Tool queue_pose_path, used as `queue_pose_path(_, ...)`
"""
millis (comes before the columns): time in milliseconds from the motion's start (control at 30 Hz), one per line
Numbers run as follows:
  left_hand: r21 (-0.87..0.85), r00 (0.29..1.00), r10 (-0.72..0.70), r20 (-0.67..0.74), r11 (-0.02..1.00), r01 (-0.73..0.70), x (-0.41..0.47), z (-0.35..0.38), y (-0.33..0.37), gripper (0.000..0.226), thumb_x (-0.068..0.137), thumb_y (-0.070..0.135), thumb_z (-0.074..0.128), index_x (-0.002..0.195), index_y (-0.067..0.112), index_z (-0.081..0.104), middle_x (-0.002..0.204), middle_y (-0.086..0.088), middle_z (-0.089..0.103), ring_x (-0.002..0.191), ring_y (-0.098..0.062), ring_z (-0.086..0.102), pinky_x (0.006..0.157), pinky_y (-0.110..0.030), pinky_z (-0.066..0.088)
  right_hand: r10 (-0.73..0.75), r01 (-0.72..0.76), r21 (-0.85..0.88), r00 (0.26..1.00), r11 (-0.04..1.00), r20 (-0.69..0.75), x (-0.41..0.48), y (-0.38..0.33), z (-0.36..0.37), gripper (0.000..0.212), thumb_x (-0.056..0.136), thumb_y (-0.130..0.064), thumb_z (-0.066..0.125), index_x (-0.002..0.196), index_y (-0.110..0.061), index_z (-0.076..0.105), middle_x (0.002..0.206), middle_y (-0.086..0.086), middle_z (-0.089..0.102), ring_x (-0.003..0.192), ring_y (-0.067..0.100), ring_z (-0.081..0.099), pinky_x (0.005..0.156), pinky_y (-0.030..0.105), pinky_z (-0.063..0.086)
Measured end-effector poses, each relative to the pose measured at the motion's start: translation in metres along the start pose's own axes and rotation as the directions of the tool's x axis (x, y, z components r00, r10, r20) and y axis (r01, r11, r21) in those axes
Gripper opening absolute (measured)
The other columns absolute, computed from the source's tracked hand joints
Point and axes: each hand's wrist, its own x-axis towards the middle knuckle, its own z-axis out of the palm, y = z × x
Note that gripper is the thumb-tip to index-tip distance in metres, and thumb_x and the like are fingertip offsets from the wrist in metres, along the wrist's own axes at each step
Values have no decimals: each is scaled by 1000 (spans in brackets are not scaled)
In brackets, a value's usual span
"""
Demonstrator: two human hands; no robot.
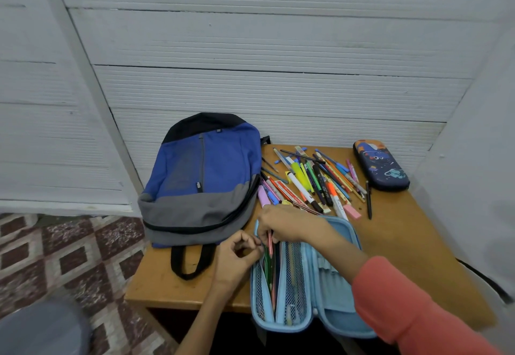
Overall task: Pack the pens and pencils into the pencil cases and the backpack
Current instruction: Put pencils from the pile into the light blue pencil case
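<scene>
A light blue pencil case (331, 293) lies open at the table's near edge, with several pencils in its left mesh pocket. My right hand (281, 223) pinches a red pencil (269, 243) and holds it tip-down into that pocket. My left hand (237, 257) pinches the pocket's edge at the case's top left corner. A heap of pens and pencils (315, 181) lies behind the case. A blue and grey backpack (206, 176) lies flat at the left, zipped. A dark blue pencil case (381, 165) with a space print sits shut at the far right.
The wooden table (412, 237) is small and stands against a white ribbed wall. A black pen (368, 198) lies apart from the heap. A pink eraser (351, 211) rests near the open case. Patterned floor tiles (69, 246) lie to the left.
</scene>
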Motion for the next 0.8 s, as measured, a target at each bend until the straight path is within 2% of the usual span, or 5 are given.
queue_pose_path(233,-2,1000,-9,1,1000,9,-1,0,1,23,70,-1,74,65,11,55,80,-8,70,77,-18,66,75,-30,53,59,-58,151,998,987,-2,-8,4,3,29,77,6,65,90,-17,76,102,1,56,99,24,57,79,44,51)
queue_pose_path(433,-5,1000,-1,12,1000,1,-1,-1,1,21,70,1,74,65,10,56,81,-8,70,79,-18,66,76,-30,52,124,-115,229,992,967,-26,-15,5,7,33,82,6,57,98,-17,74,105,0,59,99,21,57,78,37,48)
queue_pose_path(533,-25,1000,7,7,1000,-6,-1,0,1,21,68,7,75,64,18,57,81,-9,70,79,-19,65,78,-29,52,236,-193,274,963,942,-132,-17,6,14,27,88,-4,59,102,-22,73,106,-4,63,101,17,57,85,37,48)
queue_pose_path(667,-40,1000,10,10,999,-9,-1,0,1,18,66,19,76,63,23,58,81,-7,70,79,-18,65,78,-27,51,432,-324,343,846,882,-312,-21,7,24,12,88,-29,69,98,-24,73,106,-4,62,105,17,57,84,32,45)
queue_pose_path(800,-39,1000,12,24,999,-11,-2,-2,1,19,66,23,75,65,16,57,82,-8,70,81,-21,66,80,-33,52,528,-413,435,828,800,-186,-23,-2,37,37,78,-44,75,107,-22,69,122,0,53,118,18,46,91,35,42)
